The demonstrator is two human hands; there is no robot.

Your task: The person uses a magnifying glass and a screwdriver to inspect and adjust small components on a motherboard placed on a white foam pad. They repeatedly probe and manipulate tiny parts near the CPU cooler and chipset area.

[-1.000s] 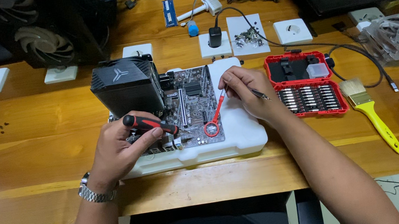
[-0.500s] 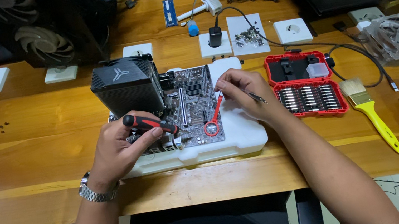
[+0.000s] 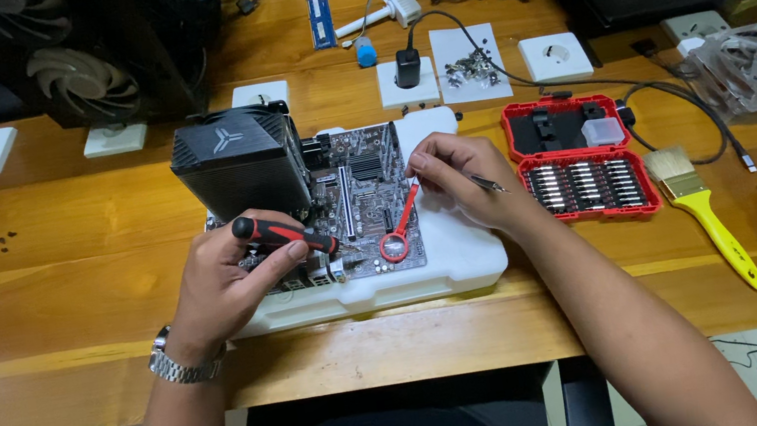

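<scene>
Left hand [image 3: 223, 288], fingers closed around red-and-black screwdriver [image 3: 286, 236], tip down on circuit board [image 3: 361, 200] lying on white foam on worktop [image 3: 56, 284]. Right hand [image 3: 459, 175], fingers pinching red loop tool [image 3: 400, 232] plus 1 thin metal pick. Risk: tip slipping, scratching board.

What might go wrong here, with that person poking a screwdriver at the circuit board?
1. The red-and-black screwdriver in the left hand has its tip down on the grey circuit board; a slip could scratch it.
2. The right hand holds both a thin dark metal tool and a red loop-ended plastic tool, so one may drop.
3. The board sits on a white foam block and might shift under pressure.
</scene>
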